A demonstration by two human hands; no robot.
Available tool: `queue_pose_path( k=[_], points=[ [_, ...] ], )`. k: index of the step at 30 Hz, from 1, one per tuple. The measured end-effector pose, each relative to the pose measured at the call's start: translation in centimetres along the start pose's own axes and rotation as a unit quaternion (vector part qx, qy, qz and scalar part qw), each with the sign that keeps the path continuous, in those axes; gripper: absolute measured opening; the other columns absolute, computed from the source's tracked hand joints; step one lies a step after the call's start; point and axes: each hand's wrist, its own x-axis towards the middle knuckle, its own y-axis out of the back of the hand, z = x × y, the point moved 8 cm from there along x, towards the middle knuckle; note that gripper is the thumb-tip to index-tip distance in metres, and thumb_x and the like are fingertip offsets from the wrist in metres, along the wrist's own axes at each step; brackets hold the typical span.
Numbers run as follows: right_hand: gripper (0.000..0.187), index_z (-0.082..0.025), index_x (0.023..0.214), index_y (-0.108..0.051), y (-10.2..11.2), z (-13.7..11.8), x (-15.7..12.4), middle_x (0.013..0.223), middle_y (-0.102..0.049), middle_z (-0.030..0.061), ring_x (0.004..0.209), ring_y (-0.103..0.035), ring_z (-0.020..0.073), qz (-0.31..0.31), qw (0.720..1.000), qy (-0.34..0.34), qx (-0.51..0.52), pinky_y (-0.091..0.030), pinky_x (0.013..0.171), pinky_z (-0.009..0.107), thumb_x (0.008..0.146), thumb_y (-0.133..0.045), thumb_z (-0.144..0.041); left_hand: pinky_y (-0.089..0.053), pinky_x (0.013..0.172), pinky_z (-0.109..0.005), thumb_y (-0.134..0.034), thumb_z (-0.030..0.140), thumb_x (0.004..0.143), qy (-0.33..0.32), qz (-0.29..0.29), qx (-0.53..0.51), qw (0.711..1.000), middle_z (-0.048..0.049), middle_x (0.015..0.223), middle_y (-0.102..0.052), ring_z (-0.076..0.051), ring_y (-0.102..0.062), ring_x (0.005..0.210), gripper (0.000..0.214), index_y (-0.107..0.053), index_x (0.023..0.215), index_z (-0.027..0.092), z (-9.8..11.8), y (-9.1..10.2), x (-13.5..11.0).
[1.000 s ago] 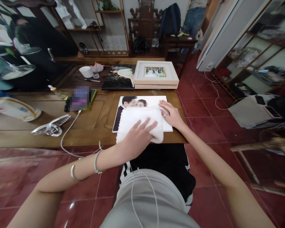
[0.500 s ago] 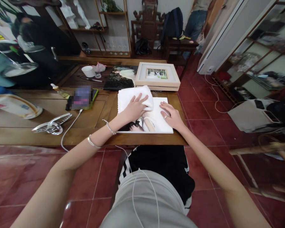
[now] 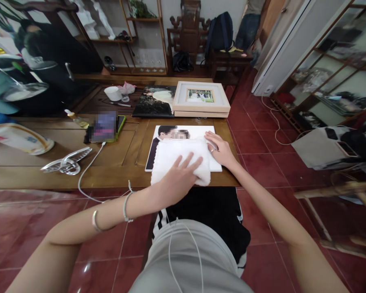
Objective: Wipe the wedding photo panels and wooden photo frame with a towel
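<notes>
A photo panel (image 3: 151, 159) with a picture of two people lies flat at the table's front edge. My left hand (image 3: 181, 179) rests flat, fingers spread, on a folded white cloth (image 3: 171, 152). The cloth covers the lower middle of the panel and reaches past its near edge. On the panel's right side lies my right hand (image 3: 220, 149), fingers stretched out and pressing on its surface; a ring shows on one finger. The part of the picture under the cloth is hidden.
Behind the panel lie a white-framed picture (image 3: 225, 101) and a dark photo panel (image 3: 140, 106). To the left on the wooden table (image 3: 131, 142) are a phone (image 3: 121, 122) with a cable, a silver hair clip (image 3: 67, 162), a dropper bottle (image 3: 79, 120) and a white cup (image 3: 112, 93).
My left hand has drawn the white cloth down toward me, from the panel's upper left to its near edge. The upper picture now shows. My right hand has stayed in place.
</notes>
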Motion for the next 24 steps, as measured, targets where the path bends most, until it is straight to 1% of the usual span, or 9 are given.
queue_pose_path(
  k=[3, 6, 9, 12, 14, 15, 17, 21, 24],
  points=[
    [0.037, -0.025, 0.121, -0.067, 0.0, 0.1, 0.0, 0.138, -0.061, 0.0056, 0.136, -0.049, 0.0236, 0.003, 1.000, -0.005, -0.007, -0.037, 0.116, 0.048, 0.087, -0.052, -0.025, -0.039, 0.108, -0.054, -0.052, 0.013, 0.090, 0.000, -0.005, -0.024, 1.000, -0.0109, 0.155, -0.039, -0.039, -0.035, 0.141, 0.027, -0.073, 0.106, 0.018, -1.8, 0.1, 1.2],
    [0.036, -0.024, 0.121, -0.067, 0.0, 0.2, 0.0, 0.138, -0.061, 0.0070, 0.136, -0.049, 0.0245, 0.007, 1.000, -0.011, -0.010, -0.036, 0.117, 0.048, 0.088, -0.053, -0.028, -0.036, 0.110, -0.056, -0.051, 0.017, 0.093, 0.030, -0.022, -0.048, 0.998, -0.0117, 0.156, -0.035, -0.039, -0.031, 0.143, 0.028, -0.071, 0.113, 0.017, -4.9, -0.5, 3.0],
    [0.036, -0.025, 0.121, -0.066, -0.1, 0.3, 0.0, 0.138, -0.060, 0.0059, 0.136, -0.048, 0.0244, 0.006, 1.000, -0.007, -0.006, -0.036, 0.116, 0.049, 0.089, -0.053, -0.029, -0.031, 0.112, -0.055, -0.047, 0.022, 0.096, 0.047, 0.002, -0.084, 0.995, -0.0129, 0.155, -0.037, -0.037, -0.029, 0.144, 0.031, -0.068, 0.117, 0.014, -8.3, -1.0, 5.1],
    [0.036, -0.025, 0.121, -0.067, -0.1, 0.4, 0.0, 0.137, -0.061, 0.0052, 0.136, -0.048, 0.0241, 0.009, 1.000, -0.005, -0.002, -0.036, 0.116, 0.049, 0.089, -0.054, -0.030, -0.035, 0.109, -0.045, -0.041, 0.028, 0.099, 0.048, 0.060, -0.172, 0.982, -0.0146, 0.138, -0.057, -0.031, -0.044, 0.135, 0.034, -0.067, 0.113, 0.012, -11.4, -0.8, 7.2],
    [0.035, -0.026, 0.121, -0.067, -0.1, 0.5, 0.0, 0.136, -0.062, 0.0046, 0.136, -0.049, 0.0237, 0.012, 1.000, -0.004, 0.001, -0.037, 0.116, 0.049, 0.088, -0.054, -0.030, -0.043, 0.099, -0.038, -0.038, 0.035, 0.099, 0.061, 0.087, -0.244, 0.964, -0.0131, 0.113, -0.070, -0.027, -0.060, 0.113, 0.040, -0.069, 0.103, 0.010, -13.0, -0.5, 8.4],
    [0.035, -0.026, 0.121, -0.067, -0.1, 0.4, 0.0, 0.136, -0.062, 0.0044, 0.135, -0.049, 0.0235, 0.013, 1.000, -0.002, 0.001, -0.037, 0.116, 0.049, 0.088, -0.054, -0.030, -0.045, 0.094, -0.035, -0.037, 0.039, 0.099, 0.065, 0.097, -0.277, 0.954, -0.0115, 0.102, -0.072, -0.026, -0.063, 0.101, 0.043, -0.069, 0.100, 0.010, -13.5, -0.3, 9.0],
    [0.035, -0.026, 0.120, -0.067, 0.0, 0.4, 0.0, 0.136, -0.062, 0.0045, 0.135, -0.049, 0.0232, 0.015, 1.000, 0.001, 0.000, -0.037, 0.116, 0.049, 0.088, -0.054, -0.029, -0.045, 0.088, -0.031, -0.036, 0.045, 0.098, 0.055, 0.110, -0.338, 0.933, -0.0095, 0.098, -0.072, -0.023, -0.063, 0.091, 0.047, -0.068, 0.100, 0.011, -13.6, 0.4, 10.2],
    [0.035, -0.024, 0.119, -0.068, 0.1, 0.4, 0.0, 0.135, -0.062, 0.0070, 0.134, -0.051, 0.0246, 0.019, 1.000, -0.006, -0.015, -0.037, 0.116, 0.050, 0.087, -0.054, -0.029, -0.043, 0.087, -0.027, -0.035, 0.046, 0.097, 0.027, 0.090, -0.411, 0.907, -0.0107, 0.113, -0.069, -0.022, -0.061, 0.098, 0.048, -0.066, 0.109, 0.011, -12.6, 1.0, 12.5],
    [0.036, -0.026, 0.120, -0.067, 0.0, 0.4, 0.0, 0.134, -0.063, 0.0052, 0.134, -0.051, 0.0250, 0.015, 1.000, -0.008, -0.013, -0.038, 0.115, 0.051, 0.087, -0.054, -0.030, -0.042, 0.088, -0.028, -0.034, 0.046, 0.097, 0.049, 0.059, -0.396, 0.915, -0.0134, 0.114, -0.068, -0.024, -0.060, 0.100, 0.050, -0.065, 0.109, 0.009, -12.8, 0.3, 13.6]
  ],
)
